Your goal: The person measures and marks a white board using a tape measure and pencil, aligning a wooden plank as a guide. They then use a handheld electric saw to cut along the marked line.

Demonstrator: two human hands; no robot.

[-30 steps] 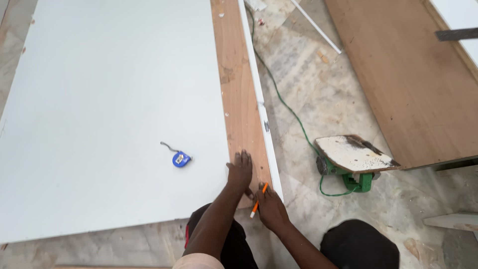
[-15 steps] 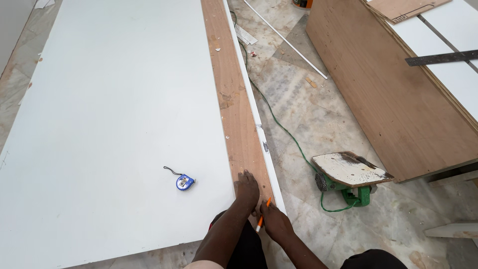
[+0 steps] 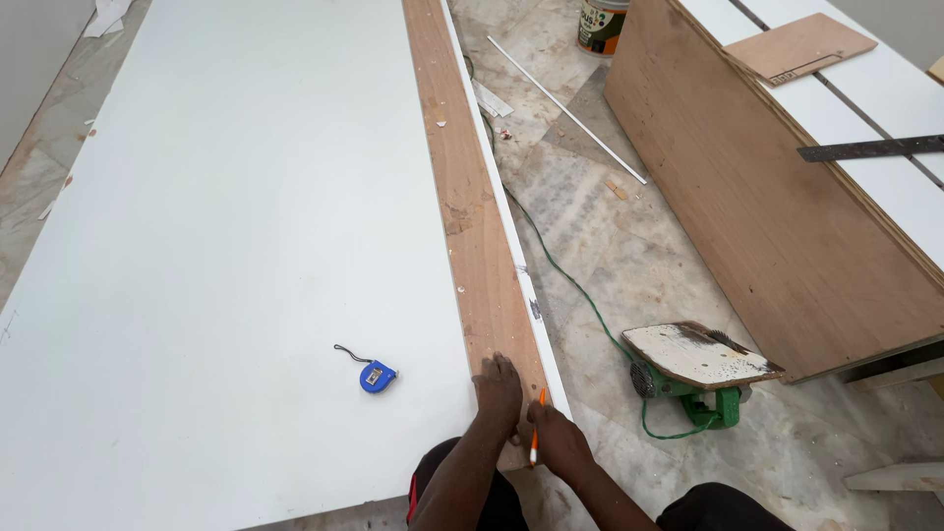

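My left hand (image 3: 499,388) lies flat, fingers together, on the near end of a long brown wooden strip (image 3: 462,197) that runs along the right edge of a big white board (image 3: 226,246). My right hand (image 3: 559,440) sits just to its right and grips an orange pencil (image 3: 537,425), tip down against the strip. A small blue tape measure (image 3: 377,377) with a dark strap lies on the white board to the left of my hands.
A green power saw (image 3: 688,379) under a paint-stained board lies on the stone floor at right, with its green cable (image 3: 570,285) trailing back. A large plywood-sided bench (image 3: 777,197) stands at right, carrying a metal ruler (image 3: 865,148). Farther back lie a white rod (image 3: 565,108) and a paint bucket (image 3: 602,25).
The view has tilted up and shows more of the board's far end. Both hands stay at the strip's near end, the pencil now held more upright.
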